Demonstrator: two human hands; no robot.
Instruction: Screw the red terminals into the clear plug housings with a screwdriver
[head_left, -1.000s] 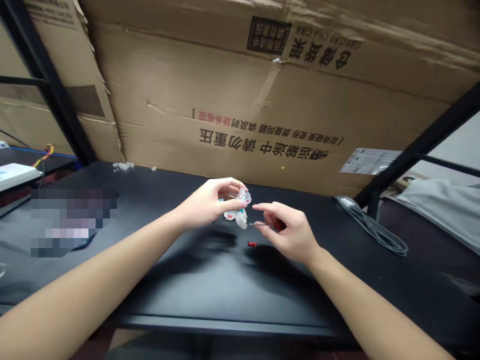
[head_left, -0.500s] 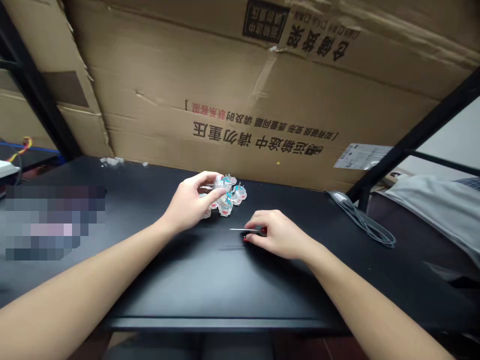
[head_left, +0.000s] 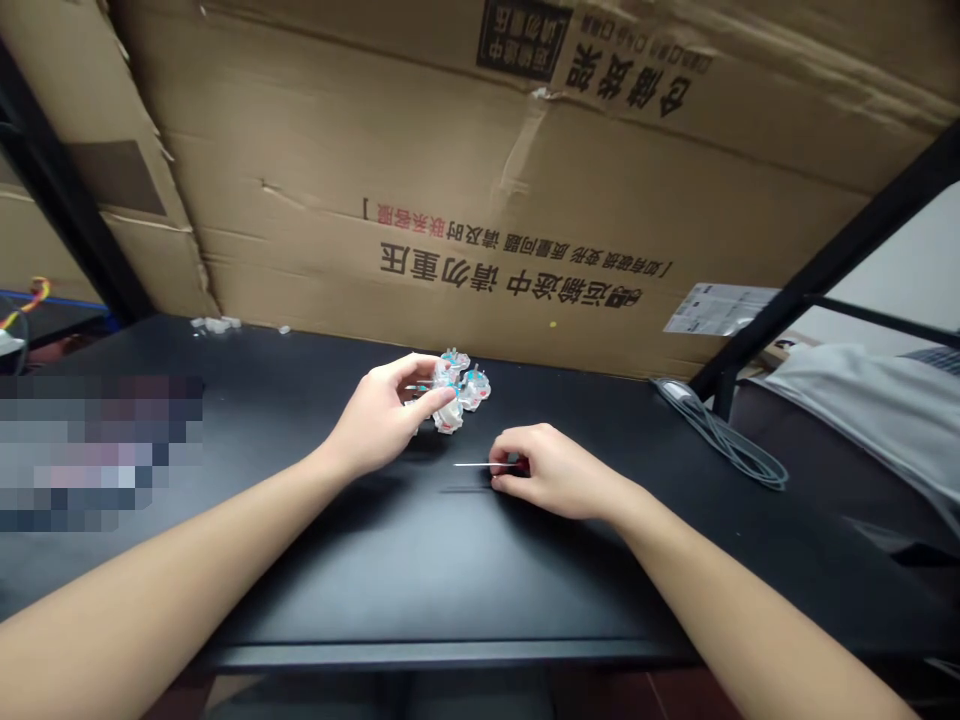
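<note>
My left hand (head_left: 382, 415) grips a cluster of small clear plastic parts (head_left: 457, 395) with blue and red bits, held just above the black table (head_left: 420, 560). My right hand (head_left: 544, 470) rests low on the table to the right of it, fingers pinched round a thin metal tool (head_left: 480, 464) whose tip points left. A bit of red shows under the right fingers; the small red piece itself is hidden.
A large cardboard box (head_left: 525, 200) stands along the back of the table. A grey cable (head_left: 720, 440) lies at the right. Small white bits (head_left: 214, 324) sit at the back left. A black frame post (head_left: 817, 270) slants at right, with grey cloth (head_left: 862, 400) beyond.
My right hand dropped to the table and covered the small red piece. My left hand lowered the clear parts toward the table. The view shifted slightly left and down.
</note>
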